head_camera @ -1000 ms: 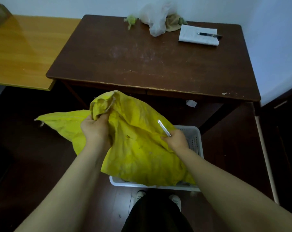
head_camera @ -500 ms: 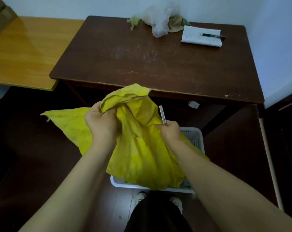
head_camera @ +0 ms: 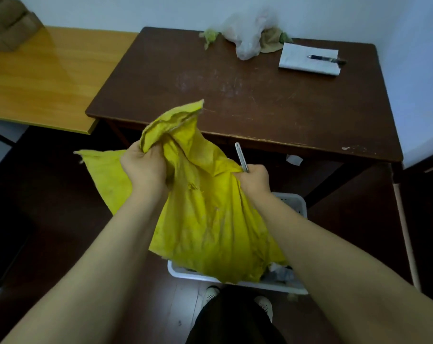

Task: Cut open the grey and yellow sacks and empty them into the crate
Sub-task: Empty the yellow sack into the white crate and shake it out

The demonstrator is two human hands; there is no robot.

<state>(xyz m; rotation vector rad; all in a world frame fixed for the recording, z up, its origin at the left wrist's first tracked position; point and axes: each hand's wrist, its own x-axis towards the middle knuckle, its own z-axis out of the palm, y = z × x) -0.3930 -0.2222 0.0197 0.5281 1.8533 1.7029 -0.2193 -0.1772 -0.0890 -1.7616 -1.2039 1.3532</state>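
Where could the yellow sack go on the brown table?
The table's front and middle are bare, from the near edge up to the bag and notepad. The back edge is crowded with those, a pen and rags.

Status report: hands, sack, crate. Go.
Left hand grips sack near its top. Right hand grips sack and knife. Sack hangs over crate, hiding most of it.
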